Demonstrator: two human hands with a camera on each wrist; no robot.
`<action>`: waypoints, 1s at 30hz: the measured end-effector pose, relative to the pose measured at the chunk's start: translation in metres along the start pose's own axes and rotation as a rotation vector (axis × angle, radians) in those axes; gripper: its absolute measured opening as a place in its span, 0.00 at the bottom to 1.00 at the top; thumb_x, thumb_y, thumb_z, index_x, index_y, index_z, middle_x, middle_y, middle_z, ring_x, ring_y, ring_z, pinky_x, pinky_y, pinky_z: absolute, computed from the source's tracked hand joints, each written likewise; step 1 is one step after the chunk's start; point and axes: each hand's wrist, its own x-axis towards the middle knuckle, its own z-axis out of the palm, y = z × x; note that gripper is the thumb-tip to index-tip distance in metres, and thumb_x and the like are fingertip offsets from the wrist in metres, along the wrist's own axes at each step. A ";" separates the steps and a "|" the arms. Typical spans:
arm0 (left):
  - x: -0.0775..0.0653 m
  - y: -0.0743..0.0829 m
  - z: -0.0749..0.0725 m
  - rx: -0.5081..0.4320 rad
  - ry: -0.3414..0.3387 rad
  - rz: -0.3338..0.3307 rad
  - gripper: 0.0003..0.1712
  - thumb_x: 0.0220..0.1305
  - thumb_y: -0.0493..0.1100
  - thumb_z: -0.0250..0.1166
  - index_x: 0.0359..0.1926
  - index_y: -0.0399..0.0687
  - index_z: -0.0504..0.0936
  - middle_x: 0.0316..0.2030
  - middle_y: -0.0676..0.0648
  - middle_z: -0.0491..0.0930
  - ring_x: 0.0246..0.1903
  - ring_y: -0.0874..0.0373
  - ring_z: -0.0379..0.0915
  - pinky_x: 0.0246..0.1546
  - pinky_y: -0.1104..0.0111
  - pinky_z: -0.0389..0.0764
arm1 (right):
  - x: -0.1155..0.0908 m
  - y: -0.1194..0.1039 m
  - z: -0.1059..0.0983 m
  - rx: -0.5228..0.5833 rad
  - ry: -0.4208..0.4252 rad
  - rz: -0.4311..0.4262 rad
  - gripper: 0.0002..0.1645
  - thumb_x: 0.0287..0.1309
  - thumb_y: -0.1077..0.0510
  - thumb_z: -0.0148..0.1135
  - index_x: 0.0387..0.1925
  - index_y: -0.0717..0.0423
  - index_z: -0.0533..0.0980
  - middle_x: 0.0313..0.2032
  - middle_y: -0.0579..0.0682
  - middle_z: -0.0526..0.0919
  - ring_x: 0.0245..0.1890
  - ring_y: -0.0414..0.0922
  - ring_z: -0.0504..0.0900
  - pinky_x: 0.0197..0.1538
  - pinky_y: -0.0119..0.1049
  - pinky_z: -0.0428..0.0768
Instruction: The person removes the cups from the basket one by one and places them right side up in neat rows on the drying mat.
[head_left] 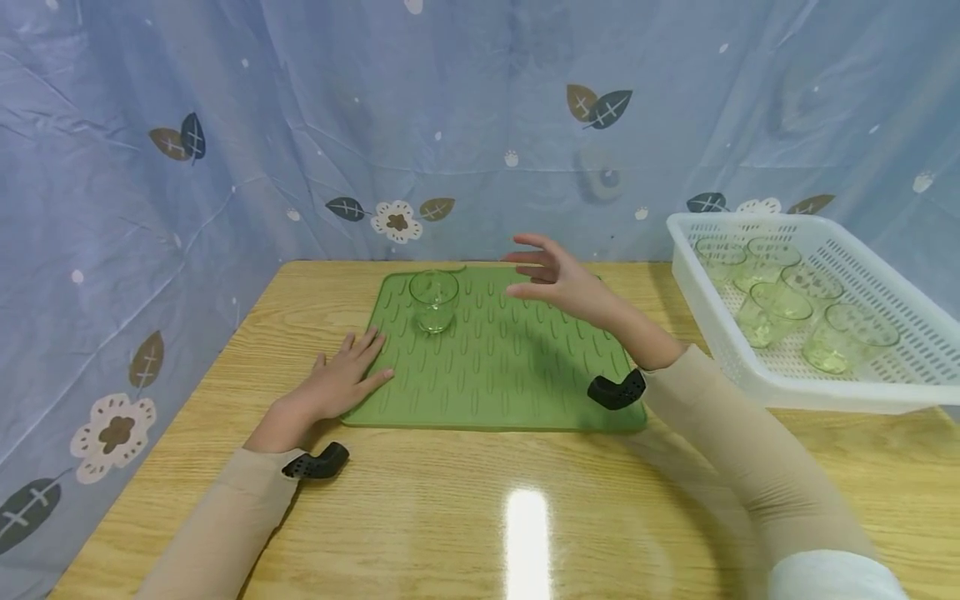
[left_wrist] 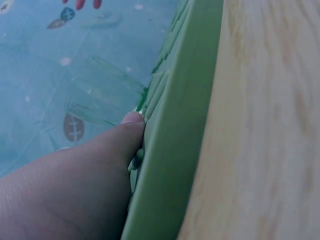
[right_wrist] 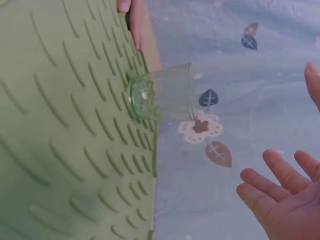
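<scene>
At the bottom of the head view, two tan sleeves (head_left: 225, 525) reach in over the wooden table (head_left: 420, 517), a black wrist piece (head_left: 318, 461) at each cuff. Left of centre, the left hand (head_left: 333, 387) lies palm down across the left edge of the green mat (head_left: 480, 358), fingers extended and spread, holding nothing. Right of centre, the right hand (head_left: 558, 279) hovers over the mat, empty, its thumb and fingers wide apart and gently bent. The clear glass (head_left: 434, 302) stands upright on the mat's upper left part (it looks sideways in the right wrist view), between the hands in the frame: just beyond and to the right of the left fingertips, left of the right hand, touching neither. At the right of the frame, a white basket (head_left: 780, 392) holds five similar glasses (head_left: 851, 337). Behind everything, a blue curtain (head_left: 480, 100) with leaf and flower prints fills the upper frame.
</scene>
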 end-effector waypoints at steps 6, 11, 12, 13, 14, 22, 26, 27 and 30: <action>-0.001 -0.001 -0.001 0.000 -0.001 0.003 0.45 0.81 0.64 0.45 0.83 0.42 0.44 0.81 0.37 0.37 0.77 0.32 0.27 0.64 0.23 0.34 | -0.022 0.000 -0.013 -0.052 -0.001 -0.028 0.42 0.75 0.57 0.60 0.81 0.51 0.51 0.77 0.57 0.60 0.76 0.56 0.60 0.72 0.55 0.64; 0.000 -0.002 0.001 -0.001 -0.003 0.008 0.45 0.81 0.64 0.45 0.83 0.42 0.45 0.81 0.37 0.37 0.77 0.32 0.27 0.64 0.23 0.33 | -0.045 -0.002 -0.027 -0.114 0.019 -0.046 0.39 0.76 0.60 0.57 0.80 0.55 0.52 0.76 0.59 0.60 0.76 0.57 0.59 0.72 0.56 0.64; 0.000 -0.002 0.002 -0.001 -0.001 0.009 0.45 0.81 0.64 0.44 0.83 0.42 0.45 0.81 0.38 0.38 0.77 0.32 0.27 0.64 0.23 0.33 | -0.050 -0.002 -0.030 -0.131 0.027 -0.052 0.39 0.76 0.61 0.57 0.80 0.56 0.53 0.76 0.59 0.61 0.75 0.57 0.60 0.72 0.54 0.65; 0.000 -0.002 0.002 0.001 0.000 0.010 0.45 0.80 0.65 0.44 0.83 0.43 0.45 0.81 0.38 0.38 0.77 0.32 0.27 0.64 0.23 0.33 | -0.055 -0.002 -0.034 -0.150 0.035 -0.059 0.38 0.76 0.62 0.56 0.80 0.57 0.54 0.75 0.60 0.62 0.75 0.58 0.60 0.72 0.51 0.66; 0.001 -0.003 0.003 0.001 0.001 0.011 0.45 0.80 0.65 0.44 0.83 0.43 0.45 0.81 0.38 0.38 0.77 0.32 0.27 0.64 0.23 0.33 | -0.060 -0.002 -0.037 -0.166 0.043 -0.066 0.37 0.76 0.63 0.56 0.79 0.58 0.54 0.75 0.60 0.63 0.75 0.58 0.61 0.71 0.47 0.67; 0.000 -0.002 0.003 0.004 0.014 0.015 0.45 0.81 0.64 0.45 0.82 0.42 0.45 0.81 0.37 0.39 0.77 0.31 0.29 0.64 0.24 0.34 | -0.095 -0.003 -0.066 -0.289 0.122 -0.053 0.35 0.75 0.62 0.58 0.77 0.59 0.59 0.73 0.61 0.65 0.73 0.59 0.63 0.62 0.21 0.70; -0.001 -0.002 0.003 -0.001 0.018 0.016 0.45 0.81 0.64 0.45 0.82 0.42 0.45 0.81 0.37 0.39 0.77 0.31 0.29 0.64 0.24 0.34 | -0.106 -0.002 -0.079 -0.350 0.173 -0.051 0.34 0.74 0.62 0.60 0.76 0.58 0.62 0.72 0.58 0.68 0.71 0.47 0.68 0.62 0.22 0.70; -0.001 -0.002 0.003 0.000 0.019 0.016 0.45 0.81 0.64 0.45 0.82 0.42 0.45 0.81 0.37 0.39 0.77 0.31 0.29 0.64 0.24 0.34 | -0.109 0.000 -0.083 -0.364 0.184 -0.060 0.33 0.74 0.63 0.60 0.76 0.58 0.62 0.71 0.55 0.69 0.70 0.43 0.69 0.62 0.22 0.70; -0.001 -0.002 0.003 0.001 0.018 0.013 0.45 0.80 0.65 0.45 0.83 0.42 0.45 0.81 0.38 0.38 0.77 0.31 0.29 0.64 0.24 0.34 | -0.120 0.004 -0.092 -0.391 0.213 -0.081 0.32 0.73 0.65 0.60 0.74 0.58 0.64 0.68 0.46 0.72 0.65 0.32 0.71 0.61 0.21 0.70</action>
